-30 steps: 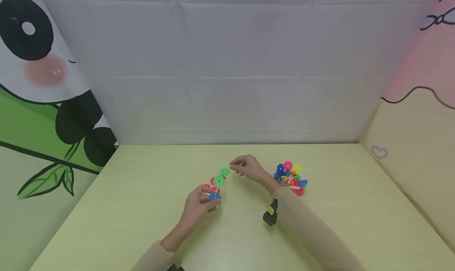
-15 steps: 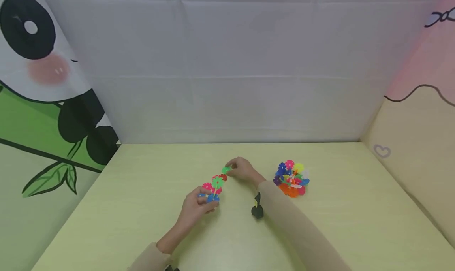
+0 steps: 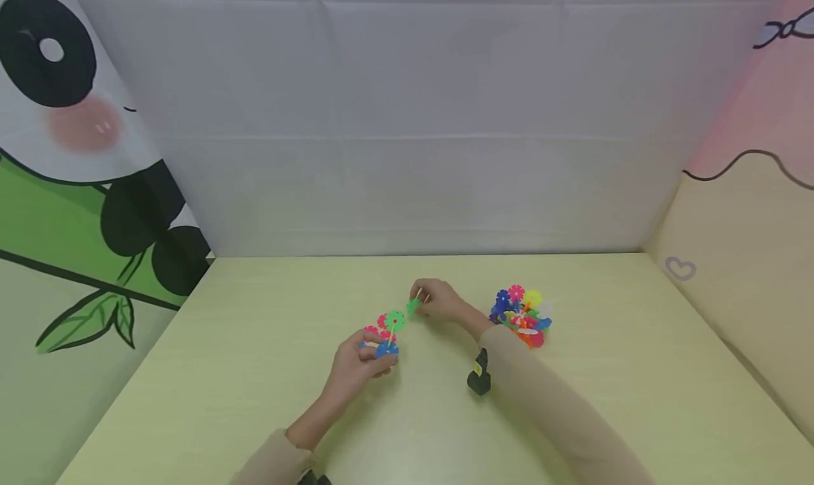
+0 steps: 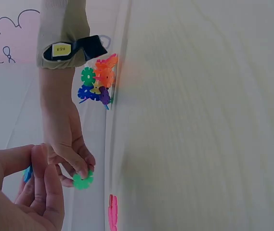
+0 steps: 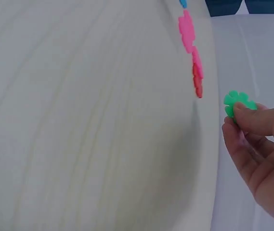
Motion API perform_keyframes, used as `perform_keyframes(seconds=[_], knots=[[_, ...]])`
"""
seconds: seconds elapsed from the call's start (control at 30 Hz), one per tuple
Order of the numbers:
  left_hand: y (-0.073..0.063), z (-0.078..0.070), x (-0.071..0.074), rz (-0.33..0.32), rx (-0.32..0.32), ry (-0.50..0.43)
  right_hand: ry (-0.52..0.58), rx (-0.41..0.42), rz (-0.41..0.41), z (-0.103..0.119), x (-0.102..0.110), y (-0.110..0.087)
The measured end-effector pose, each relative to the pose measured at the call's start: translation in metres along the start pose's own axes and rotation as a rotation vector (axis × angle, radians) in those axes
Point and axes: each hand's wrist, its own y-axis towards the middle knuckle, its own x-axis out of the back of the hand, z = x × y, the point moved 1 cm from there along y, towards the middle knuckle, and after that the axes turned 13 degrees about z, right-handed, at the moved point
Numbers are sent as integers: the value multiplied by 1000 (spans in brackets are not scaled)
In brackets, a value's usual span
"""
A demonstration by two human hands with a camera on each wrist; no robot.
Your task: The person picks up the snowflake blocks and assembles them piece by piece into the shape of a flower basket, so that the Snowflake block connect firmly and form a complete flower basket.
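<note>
My left hand (image 3: 356, 363) grips a chain of notched plastic snowflake discs by its blue disc (image 3: 387, 350). Pink discs (image 5: 187, 31) follow in that chain, with a red disc (image 5: 198, 87) at its far end. Another green disc (image 3: 396, 321) shows at the top of the chain in the head view. Across from it, my right hand (image 3: 439, 301) pinches a single green snowflake disc (image 5: 230, 102) between thumb and fingers. A gap separates this disc from the chain.
A pile of loose snowflake discs (image 3: 536, 339) in several colours lies on the pale table (image 3: 267, 308), right of the right hand. Behind stands a white wall panel (image 3: 407, 153), with cartoon-printed panels at both sides.
My right hand went left with its green disc up to the chain's end, then drew back right, still holding it. The left hand has shifted only slightly.
</note>
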Motion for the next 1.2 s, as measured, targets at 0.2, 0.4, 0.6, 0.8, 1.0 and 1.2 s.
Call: perform_keyframes(seconds=[0.2,0.4,0.6,0.8,1.0,1.2], knots=[[5,-6,-6,12,-25,-22,15,178,-84,21,11,-36],[5,-11,-12,12,-28,-19,5,264,-172,32,9,-61],[4,-13,-13,31,-23,-20,-35,302,-183,36,9,-71],[2,-14,-9,85,-31,-14,-79,337,-118,37,14,-77],[0,-14,-6,121,-48,-9,-82,362,-93,38,16,-78],[2,-15,-4,108,-78,-33,-73,367,-162,38,13,-79]])
